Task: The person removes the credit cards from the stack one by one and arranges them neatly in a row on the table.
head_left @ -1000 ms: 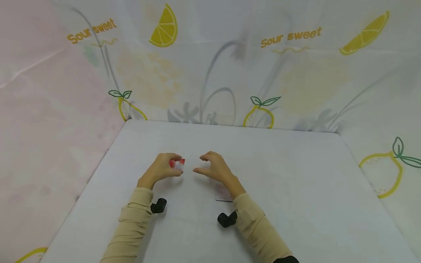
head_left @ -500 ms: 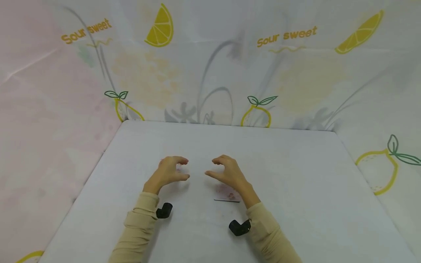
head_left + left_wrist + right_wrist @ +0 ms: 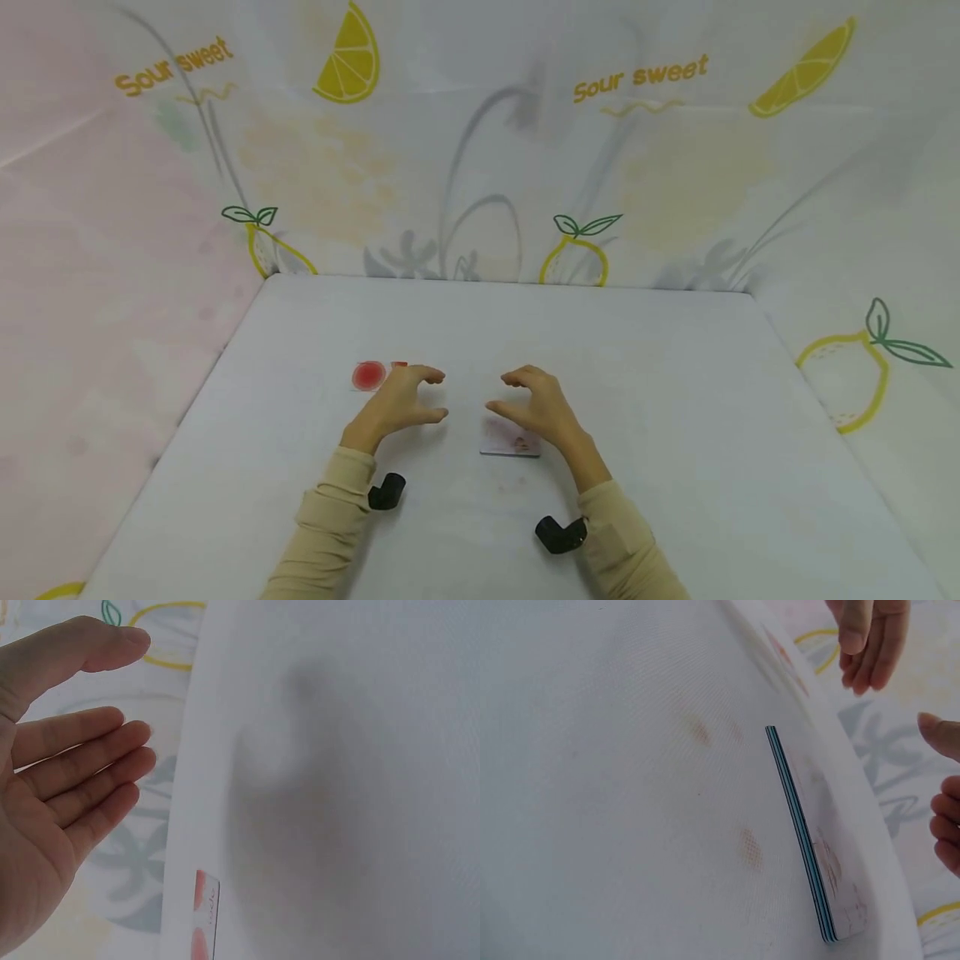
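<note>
Both hands hover over the white table, palms facing each other, thumbs apart from the bent fingers and nothing between them. My left hand [image 3: 399, 402] is just right of a flat white card with a red circle [image 3: 368, 376] and partly covers it in the head view. In the left wrist view, the card's red-and-white end [image 3: 205, 911] shows below the fingers. My right hand [image 3: 543, 407] is above and beside a flat pale pink rectangular piece [image 3: 506, 440]. In the right wrist view, that piece has a layered dark and teal edge [image 3: 802, 832].
The white table [image 3: 675, 433] ends at a lemon-printed cloth wall [image 3: 480, 150] at the back, with more cloth along both sides. Black camera mounts [image 3: 561, 535] stick out inward from the beige sleeves [image 3: 330, 517]. Faint brownish stains [image 3: 750, 849] mark the tabletop.
Both hands have shifted right and a little nearer the body, spreading slightly apart at first. The red-circle card has come out from behind the left hand. The head view has turned slightly right.
</note>
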### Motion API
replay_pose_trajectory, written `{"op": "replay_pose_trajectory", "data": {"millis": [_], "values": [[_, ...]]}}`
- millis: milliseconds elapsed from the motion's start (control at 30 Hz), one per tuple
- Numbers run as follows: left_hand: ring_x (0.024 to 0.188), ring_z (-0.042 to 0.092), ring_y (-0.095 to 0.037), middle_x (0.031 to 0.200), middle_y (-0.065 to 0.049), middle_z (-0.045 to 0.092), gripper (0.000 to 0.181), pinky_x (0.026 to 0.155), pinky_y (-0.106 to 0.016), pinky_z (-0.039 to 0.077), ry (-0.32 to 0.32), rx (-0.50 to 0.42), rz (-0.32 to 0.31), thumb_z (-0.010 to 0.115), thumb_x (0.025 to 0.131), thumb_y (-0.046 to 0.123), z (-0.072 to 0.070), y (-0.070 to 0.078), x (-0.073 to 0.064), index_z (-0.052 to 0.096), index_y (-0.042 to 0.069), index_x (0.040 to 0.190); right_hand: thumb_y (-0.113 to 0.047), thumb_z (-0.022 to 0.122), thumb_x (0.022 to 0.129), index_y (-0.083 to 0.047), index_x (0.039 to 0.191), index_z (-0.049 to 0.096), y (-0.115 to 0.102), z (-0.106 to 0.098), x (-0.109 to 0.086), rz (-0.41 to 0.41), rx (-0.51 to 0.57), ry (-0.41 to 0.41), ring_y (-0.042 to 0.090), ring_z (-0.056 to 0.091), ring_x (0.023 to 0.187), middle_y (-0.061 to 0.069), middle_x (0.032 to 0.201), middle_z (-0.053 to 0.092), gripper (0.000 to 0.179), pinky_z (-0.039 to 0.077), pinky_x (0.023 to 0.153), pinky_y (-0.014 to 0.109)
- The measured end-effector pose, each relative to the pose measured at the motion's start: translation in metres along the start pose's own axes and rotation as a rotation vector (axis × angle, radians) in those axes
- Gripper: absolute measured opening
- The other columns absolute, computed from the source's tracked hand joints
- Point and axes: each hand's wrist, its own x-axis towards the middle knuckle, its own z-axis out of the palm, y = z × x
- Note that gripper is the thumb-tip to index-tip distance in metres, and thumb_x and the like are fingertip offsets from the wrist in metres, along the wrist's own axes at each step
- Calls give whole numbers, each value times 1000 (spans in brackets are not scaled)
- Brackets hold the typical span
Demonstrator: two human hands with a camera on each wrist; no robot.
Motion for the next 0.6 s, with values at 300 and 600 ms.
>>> {"op": "replay_pose_trajectory", "data": {"millis": [300, 600], "values": [[102, 60, -31, 105, -17, 66, 45, 91, -44, 47, -10, -35, 16, 79, 70, 12, 20, 9, 5, 64, -8, 108, -19, 80, 73, 7, 99, 67, 4, -2, -10, 19, -22, 13, 30, 63, 90, 17, 96, 67, 39, 52, 79, 45], [103, 59, -30, 108, -15, 65, 49, 92, -44, 46, -14, -22, 39, 81, 68, 12, 40, 14, 7, 63, -6, 110, -21, 81, 73, 6, 103, 66, 7, -3, -22, 58, -101, -46, 28, 63, 93, 15, 100, 66, 42, 52, 81, 42]]}}
